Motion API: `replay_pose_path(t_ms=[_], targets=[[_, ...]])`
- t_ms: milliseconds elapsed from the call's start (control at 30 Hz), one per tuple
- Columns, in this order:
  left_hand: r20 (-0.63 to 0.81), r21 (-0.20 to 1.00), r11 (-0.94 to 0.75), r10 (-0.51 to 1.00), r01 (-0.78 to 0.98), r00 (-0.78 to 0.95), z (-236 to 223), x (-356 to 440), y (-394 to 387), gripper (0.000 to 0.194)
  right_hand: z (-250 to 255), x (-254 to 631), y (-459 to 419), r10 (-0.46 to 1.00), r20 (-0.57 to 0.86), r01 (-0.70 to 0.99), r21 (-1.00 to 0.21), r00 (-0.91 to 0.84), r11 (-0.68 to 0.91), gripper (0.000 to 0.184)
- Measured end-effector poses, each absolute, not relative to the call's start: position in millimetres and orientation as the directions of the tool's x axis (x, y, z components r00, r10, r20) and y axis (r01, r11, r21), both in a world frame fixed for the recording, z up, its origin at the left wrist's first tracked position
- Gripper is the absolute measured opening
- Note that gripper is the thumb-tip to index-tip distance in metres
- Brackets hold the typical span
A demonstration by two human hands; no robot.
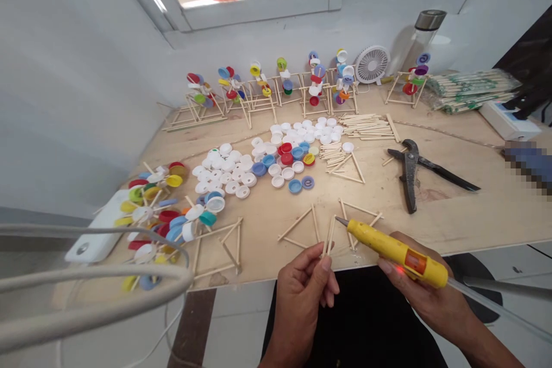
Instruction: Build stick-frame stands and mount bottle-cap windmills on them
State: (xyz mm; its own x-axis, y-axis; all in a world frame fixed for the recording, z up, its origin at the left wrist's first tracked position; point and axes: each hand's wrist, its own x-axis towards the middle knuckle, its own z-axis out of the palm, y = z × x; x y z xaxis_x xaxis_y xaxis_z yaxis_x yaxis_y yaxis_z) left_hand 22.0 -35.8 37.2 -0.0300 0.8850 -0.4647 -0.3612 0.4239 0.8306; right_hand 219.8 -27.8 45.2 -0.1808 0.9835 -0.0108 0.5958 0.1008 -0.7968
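From my distant seat I look through the head camera, with twelve o'clock at the window side, and I find the wooden sticks (331,234) between four and five o'clock from the middle of my view. My left hand (302,290) pinches this pair between thumb and fingers at their lower ends; my right hand (433,302), apart from it, is wrapped around the yellow glue gun (388,244) at four o'clock. I expect the sticks to be very light and stiff, not slippery, but easy to snap, so a soft grip near one end seems the best to me. The glue gun I judge heavier and hard; I would hold it only by the body, because the grey nozzle (342,222) may be hot. This nozzle is pointing to the upper ends of the sticks, but whether it touches them I cannot tell. The sticks are pale, straight and slender, and they lean together like a narrow V. The gun has an orange window, a red glow near the fingers and a clear rod (495,306) behind it, toward four o'clock.
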Motion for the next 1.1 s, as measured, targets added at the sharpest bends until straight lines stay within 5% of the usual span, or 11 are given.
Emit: replay_pose_path(t_ms=[667, 1100], targets=[[-0.488, 0.810, 0.456, 0.873, -0.370, 0.006, 42.9, 23.4, -34.4, 0.044, 57.8, 221.4, -30.0, 0.978, -0.084, 0.585, -0.810, -0.191, 0.044, 0.020], [-0.490, 0.814, 0.464, 0.872, -0.350, 0.016, 43.8, 23.8, -33.4, 0.044, 63.5, 211.2, -24.4, 0.980, 0.058, 0.651, -0.740, -0.189, 0.170, 0.027]])
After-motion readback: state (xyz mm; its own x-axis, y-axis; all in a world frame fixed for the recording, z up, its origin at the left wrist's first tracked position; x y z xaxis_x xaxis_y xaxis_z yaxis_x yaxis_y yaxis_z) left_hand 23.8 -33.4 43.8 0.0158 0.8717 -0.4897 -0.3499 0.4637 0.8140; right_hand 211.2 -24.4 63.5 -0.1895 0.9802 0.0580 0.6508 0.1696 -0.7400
